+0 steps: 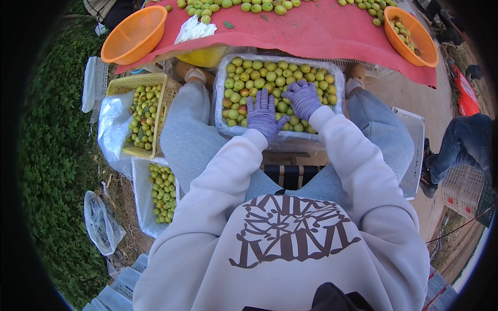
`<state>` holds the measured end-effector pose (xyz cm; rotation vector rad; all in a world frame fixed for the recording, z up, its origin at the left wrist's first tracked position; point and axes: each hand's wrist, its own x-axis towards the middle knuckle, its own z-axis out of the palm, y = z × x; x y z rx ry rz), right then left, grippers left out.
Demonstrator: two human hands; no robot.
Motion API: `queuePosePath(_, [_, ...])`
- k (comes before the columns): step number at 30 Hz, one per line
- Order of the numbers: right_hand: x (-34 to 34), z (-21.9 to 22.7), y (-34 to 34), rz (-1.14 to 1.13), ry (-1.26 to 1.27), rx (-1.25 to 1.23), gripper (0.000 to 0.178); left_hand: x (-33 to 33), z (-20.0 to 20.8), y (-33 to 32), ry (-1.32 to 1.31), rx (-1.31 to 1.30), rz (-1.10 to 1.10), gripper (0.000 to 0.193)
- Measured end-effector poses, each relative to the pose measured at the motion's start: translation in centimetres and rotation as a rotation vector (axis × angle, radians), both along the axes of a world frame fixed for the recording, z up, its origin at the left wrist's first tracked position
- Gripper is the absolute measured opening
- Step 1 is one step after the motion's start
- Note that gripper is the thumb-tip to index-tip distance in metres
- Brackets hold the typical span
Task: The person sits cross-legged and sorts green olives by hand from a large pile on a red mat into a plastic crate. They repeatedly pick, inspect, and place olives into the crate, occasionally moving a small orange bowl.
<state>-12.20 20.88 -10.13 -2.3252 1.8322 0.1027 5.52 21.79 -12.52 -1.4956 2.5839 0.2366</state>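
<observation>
Between my knees stands a crate (339, 97) lined with clear plastic and filled with yellow-green jujubes (249, 80), some with reddish-brown patches. Both my hands wear thin purple striped gloves. My left hand (263, 115) lies flat on the fruit near the front middle of the crate, fingers stretched forward and thumb out to the right. To its right, my right hand (303, 99) rests on the jujubes with bent, slightly parted fingers turned to the left. Its fingertips touch the fruit, and no fruit shows lifted in it.
Ahead, a red cloth (290, 33) covers a surface bearing more jujubes. Orange baskets stand at its left (116, 44) and right (423, 44) ends. By my left leg are a yellow crate (165, 98) and a lined white crate (142, 207), both holding jujubes. Another person's leg (461, 142) is at right.
</observation>
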Motion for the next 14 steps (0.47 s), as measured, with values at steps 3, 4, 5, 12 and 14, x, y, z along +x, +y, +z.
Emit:
queuePosePath(3, [-0.1,0.6,-1.1,-0.054,-0.122,0.038,0.037,-0.1,0.3,-0.1,-0.005,0.036,0.031,0.094])
queuePosePath(4, [0.5,0.4,-1.6,-0.092,-0.193,0.003,0.039,-0.2,0.4,-0.1,-0.003,0.045,0.043,0.094])
queuePosePath(5, [1.2,0.2,-2.2,-0.133,-0.261,-0.029,0.041,-0.4,0.4,0.0,-0.016,0.033,0.047,0.094])
queuePosePath(12, [5.1,-1.3,-5.8,-0.244,-0.304,0.129,0.048,-0.4,-0.3,0.1,-0.076,-0.030,0.045,0.103])
queuePosePath(14, [4.6,-1.4,-5.8,-0.276,-0.318,0.161,0.056,-0.6,-0.4,0.1,-0.058,-0.036,0.058,0.105])
